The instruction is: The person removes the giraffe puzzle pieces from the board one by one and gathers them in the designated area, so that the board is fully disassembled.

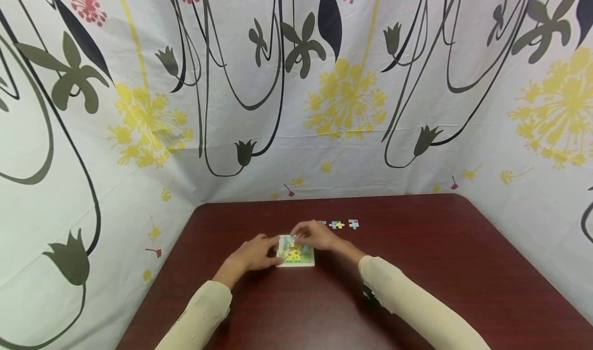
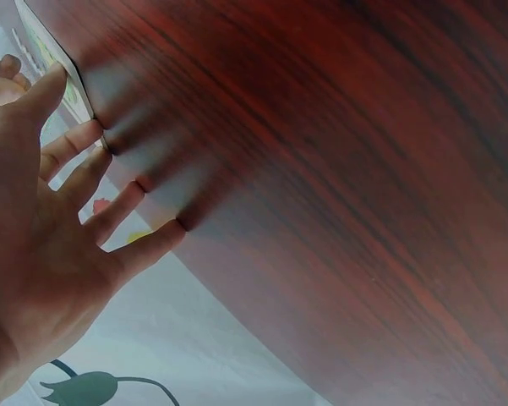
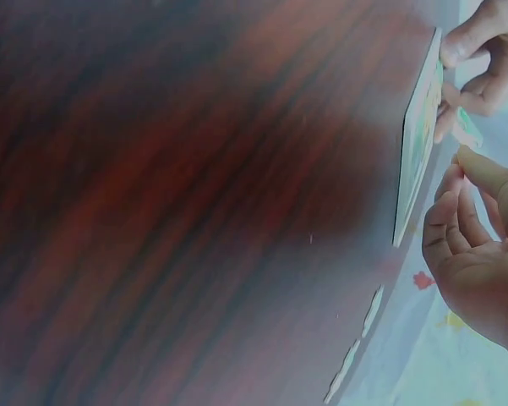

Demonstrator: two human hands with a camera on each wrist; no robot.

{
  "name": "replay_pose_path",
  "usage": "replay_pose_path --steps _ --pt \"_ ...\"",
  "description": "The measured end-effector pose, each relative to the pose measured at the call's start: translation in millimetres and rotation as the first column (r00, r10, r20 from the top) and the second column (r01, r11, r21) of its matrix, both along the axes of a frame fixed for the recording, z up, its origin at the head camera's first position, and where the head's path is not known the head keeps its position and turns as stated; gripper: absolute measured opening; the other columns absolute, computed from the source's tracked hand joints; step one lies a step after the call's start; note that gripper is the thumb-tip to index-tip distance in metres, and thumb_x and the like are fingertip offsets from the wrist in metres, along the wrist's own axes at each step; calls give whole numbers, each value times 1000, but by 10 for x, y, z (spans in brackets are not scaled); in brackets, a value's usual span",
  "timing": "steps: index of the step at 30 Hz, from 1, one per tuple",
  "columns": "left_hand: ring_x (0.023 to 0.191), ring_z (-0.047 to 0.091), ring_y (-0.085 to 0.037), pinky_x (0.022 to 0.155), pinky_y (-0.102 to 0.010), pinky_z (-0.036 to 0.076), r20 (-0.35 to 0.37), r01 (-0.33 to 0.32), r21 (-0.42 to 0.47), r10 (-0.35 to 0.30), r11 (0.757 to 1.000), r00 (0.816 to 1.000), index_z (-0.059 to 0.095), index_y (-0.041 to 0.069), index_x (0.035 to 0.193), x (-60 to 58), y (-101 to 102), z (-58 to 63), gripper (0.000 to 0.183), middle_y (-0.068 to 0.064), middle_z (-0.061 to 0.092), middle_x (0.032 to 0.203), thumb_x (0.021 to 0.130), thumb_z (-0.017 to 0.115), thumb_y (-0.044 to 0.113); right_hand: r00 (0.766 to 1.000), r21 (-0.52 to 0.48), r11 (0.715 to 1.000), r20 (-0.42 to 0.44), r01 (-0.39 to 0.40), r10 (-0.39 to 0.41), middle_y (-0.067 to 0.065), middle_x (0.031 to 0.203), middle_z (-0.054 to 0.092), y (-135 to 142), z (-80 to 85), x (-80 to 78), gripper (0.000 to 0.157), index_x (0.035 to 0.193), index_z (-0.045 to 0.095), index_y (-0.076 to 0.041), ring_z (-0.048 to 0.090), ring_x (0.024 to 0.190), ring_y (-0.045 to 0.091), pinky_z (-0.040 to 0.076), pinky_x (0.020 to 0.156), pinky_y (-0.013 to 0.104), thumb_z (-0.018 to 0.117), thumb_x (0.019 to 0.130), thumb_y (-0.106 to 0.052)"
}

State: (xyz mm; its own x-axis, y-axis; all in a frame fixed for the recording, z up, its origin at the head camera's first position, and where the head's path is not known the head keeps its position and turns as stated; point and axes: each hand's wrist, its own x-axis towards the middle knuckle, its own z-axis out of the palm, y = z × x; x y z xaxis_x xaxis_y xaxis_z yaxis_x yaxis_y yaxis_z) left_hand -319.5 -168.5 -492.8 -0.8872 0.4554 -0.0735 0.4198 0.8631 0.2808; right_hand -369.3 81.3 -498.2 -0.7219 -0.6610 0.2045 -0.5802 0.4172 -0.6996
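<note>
Greenish pc (image 3: 467, 128), prob. in R hand (image 3: 490, 279)

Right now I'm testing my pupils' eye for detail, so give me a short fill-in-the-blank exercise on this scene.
In the head view, the left hand touches the puzzle board at its ____ edge.
The right hand pinches a puzzle piece between fingers and ____.
In the head view, loose pieces lie on the table, farther back and to the ____ of the board.
The largest round flowers on the backdrop are printed in ____.

Missing words: left; thumb; right; yellow.
</note>
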Motion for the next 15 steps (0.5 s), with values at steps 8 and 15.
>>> replay_pose_path --steps 8,15 --pt "128 52 -30 83 -47 48 -7 -2 2 2 1000 1000 60 26 113 -10 -10 -15 35 -4 58 127 96 70 55 998 2 999 11 54 -54 9 102 77 213 16 -64 20 116 73 0 75 98 23 58 87 31 73 97 -6" --pt "128 52 -31 79 -46 45 -28 23 26 -23 999 999 57 25 103 -1 -23 -7 31 3 56 107 96 71 52 997 14 997 -16 77 -77 13 104 77 458 20 -111 21 117 73 2 74 101 29 58 87 33 72 98 -6"
